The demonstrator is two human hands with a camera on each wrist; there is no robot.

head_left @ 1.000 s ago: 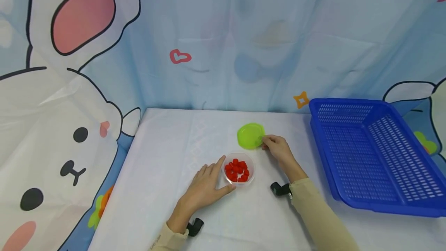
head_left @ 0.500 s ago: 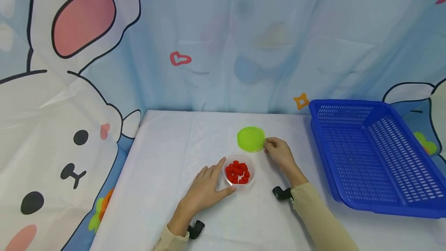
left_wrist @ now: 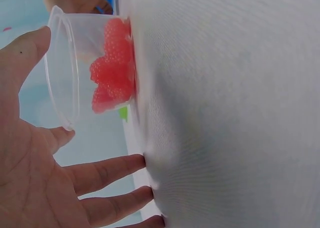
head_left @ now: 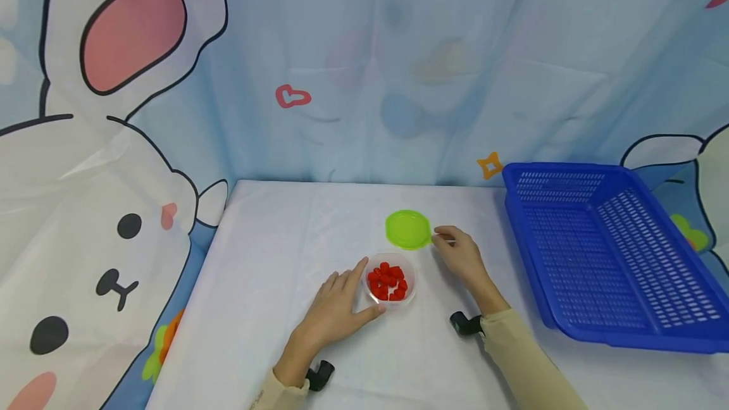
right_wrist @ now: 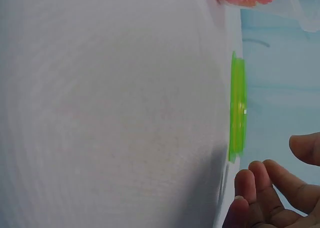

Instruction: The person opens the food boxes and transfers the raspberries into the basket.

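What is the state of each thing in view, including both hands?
Clear plastic cup: upright, uncovered, partly filled
Red raspberry-like pieces: at the cup's bottom
Green lid: off the cup, lying flat
Blue plastic basket: upright, open-topped
Left hand: thumb and index finger touch the cup's rim
Right hand: holding nothing, beside the lid

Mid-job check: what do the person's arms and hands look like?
The left sleeve and right sleeve are beige; the left bears dark print too small to read. A black piece juts out at each wrist. The left hand and right hand wear no gloves.
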